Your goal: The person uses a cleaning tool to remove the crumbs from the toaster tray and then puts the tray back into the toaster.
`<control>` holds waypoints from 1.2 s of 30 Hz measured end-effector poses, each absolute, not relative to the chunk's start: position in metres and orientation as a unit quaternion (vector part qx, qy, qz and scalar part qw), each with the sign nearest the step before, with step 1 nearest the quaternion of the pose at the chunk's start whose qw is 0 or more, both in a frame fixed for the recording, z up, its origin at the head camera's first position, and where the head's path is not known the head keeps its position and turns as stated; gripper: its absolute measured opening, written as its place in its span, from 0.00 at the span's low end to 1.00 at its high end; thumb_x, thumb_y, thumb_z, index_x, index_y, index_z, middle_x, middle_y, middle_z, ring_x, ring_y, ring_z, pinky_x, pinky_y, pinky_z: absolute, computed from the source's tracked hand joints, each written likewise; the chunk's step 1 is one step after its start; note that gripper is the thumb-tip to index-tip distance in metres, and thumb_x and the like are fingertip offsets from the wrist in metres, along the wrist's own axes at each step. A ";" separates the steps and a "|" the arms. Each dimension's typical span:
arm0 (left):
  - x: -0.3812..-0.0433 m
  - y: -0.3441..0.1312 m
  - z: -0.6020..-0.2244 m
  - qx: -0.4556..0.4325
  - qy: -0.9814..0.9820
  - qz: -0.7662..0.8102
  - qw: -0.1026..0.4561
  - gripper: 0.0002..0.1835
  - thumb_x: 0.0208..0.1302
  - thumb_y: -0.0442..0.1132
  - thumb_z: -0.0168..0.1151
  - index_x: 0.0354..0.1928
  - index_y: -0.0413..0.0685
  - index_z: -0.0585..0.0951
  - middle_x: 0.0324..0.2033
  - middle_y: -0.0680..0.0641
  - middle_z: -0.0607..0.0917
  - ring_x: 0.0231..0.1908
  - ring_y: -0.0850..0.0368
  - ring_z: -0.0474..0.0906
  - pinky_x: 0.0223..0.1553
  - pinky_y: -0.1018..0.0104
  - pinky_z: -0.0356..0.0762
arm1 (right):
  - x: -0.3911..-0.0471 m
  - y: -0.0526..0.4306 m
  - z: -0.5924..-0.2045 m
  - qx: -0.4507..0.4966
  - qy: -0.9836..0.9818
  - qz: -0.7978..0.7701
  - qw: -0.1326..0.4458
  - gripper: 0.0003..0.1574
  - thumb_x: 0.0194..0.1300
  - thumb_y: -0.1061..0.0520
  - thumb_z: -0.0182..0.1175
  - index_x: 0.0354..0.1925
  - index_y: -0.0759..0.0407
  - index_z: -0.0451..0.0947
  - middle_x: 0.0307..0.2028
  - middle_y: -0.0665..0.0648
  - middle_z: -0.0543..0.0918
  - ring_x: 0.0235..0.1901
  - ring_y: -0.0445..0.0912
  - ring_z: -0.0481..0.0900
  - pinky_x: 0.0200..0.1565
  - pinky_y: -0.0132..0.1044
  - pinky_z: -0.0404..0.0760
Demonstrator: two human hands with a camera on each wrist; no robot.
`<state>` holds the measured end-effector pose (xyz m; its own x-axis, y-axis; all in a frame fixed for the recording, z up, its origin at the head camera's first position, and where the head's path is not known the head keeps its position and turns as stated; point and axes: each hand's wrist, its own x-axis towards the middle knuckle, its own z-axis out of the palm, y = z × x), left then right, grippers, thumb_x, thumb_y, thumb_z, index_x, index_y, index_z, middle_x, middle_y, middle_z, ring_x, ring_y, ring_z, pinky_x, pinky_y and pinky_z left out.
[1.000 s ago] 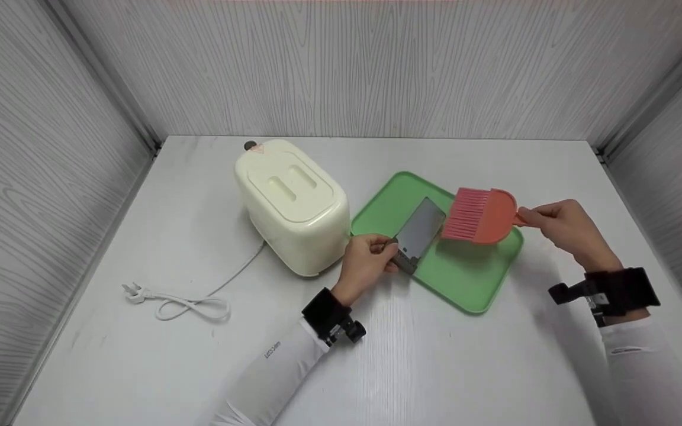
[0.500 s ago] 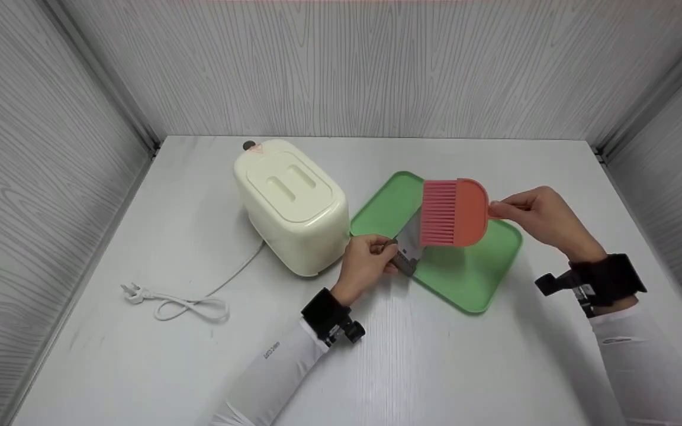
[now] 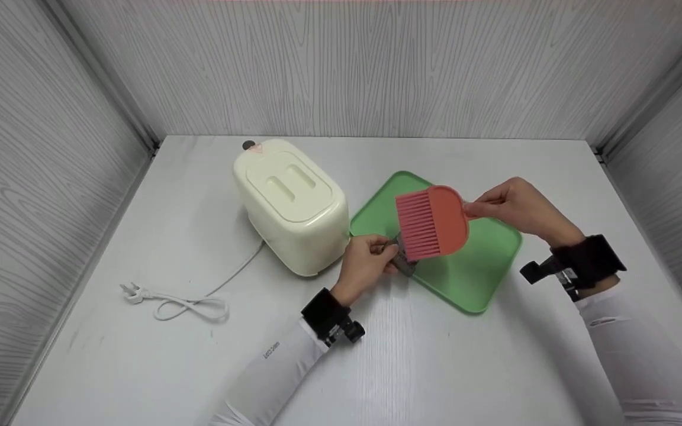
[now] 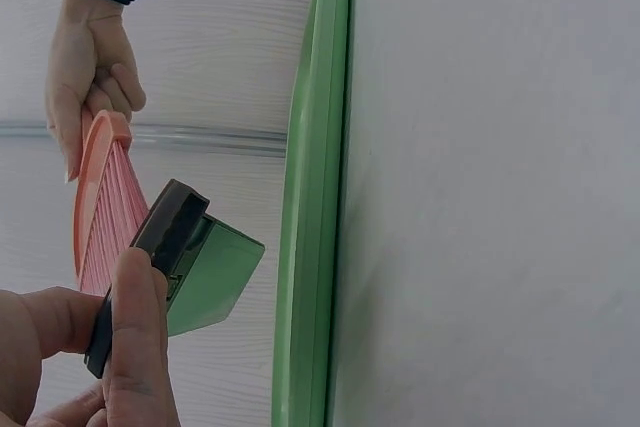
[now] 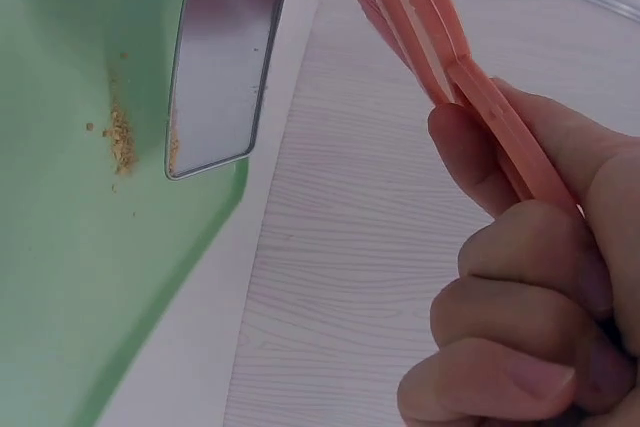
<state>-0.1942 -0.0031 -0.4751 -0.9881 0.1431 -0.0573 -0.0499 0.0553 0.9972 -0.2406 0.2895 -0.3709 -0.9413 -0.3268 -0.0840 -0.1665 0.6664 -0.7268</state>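
In the head view my left hand [image 3: 364, 263] pinches the dark front edge of a flat, shiny metal crumb tray [image 5: 225, 57]. The crumb tray is held tilted above the green serving tray [image 3: 471, 290]. My right hand [image 3: 518, 207] grips the handle of an orange hand brush [image 3: 449, 219], whose pink bristles overlap the crumb tray and hide most of it in the head view. A small heap of crumbs [image 5: 121, 142] lies on the green tray below the metal one. A few crumbs cling near the crumb tray's far end.
A cream toaster [image 3: 293, 207] with its lid on stands just left of the green tray. Its white cord and plug [image 3: 134, 293] lie loosely on the table [image 3: 412, 367]. Grey wood-grain panels [image 3: 347, 71] wall in the back and sides.
My right hand has carried the brush leftward from the far part of the crumb tray toward its dark edge, and the brush has tilted. My left hand and the crumb tray stay in place.
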 end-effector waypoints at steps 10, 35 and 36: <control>-0.193 -0.004 -0.476 0.037 0.727 0.683 0.067 0.09 0.69 0.29 0.65 0.46 0.29 0.86 0.29 0.42 0.88 0.22 0.60 0.84 0.33 0.56 0.93 | -0.250 0.280 -0.373 -0.156 0.921 -0.341 0.111 0.16 0.66 0.39 0.71 0.38 0.48 0.93 0.37 0.51 0.92 0.42 0.39 0.87 0.48 0.35 0.80; -0.193 -0.004 -0.474 0.045 0.728 0.681 0.070 0.09 0.69 0.28 0.64 0.47 0.28 0.85 0.31 0.41 0.88 0.21 0.61 0.83 0.28 0.64 0.91 | -0.253 0.301 -0.382 -0.136 0.935 -0.320 0.074 0.17 0.65 0.38 0.71 0.37 0.48 0.94 0.34 0.50 0.92 0.40 0.40 0.86 0.41 0.27 0.78; -0.193 -0.004 -0.474 0.045 0.727 0.681 0.070 0.09 0.69 0.28 0.64 0.47 0.28 0.85 0.31 0.41 0.89 0.21 0.61 0.83 0.28 0.64 0.91 | -0.253 0.302 -0.382 -0.133 0.936 -0.319 0.071 0.17 0.65 0.38 0.71 0.36 0.48 0.94 0.34 0.49 0.92 0.39 0.39 0.85 0.41 0.27 0.79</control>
<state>-0.1927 -0.0040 -0.4736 -0.9862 0.1605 -0.0410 -0.0304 0.0680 0.9972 -0.2530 0.3017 -0.3824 -0.9544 -0.2948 -0.0475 -0.2044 0.7607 -0.6160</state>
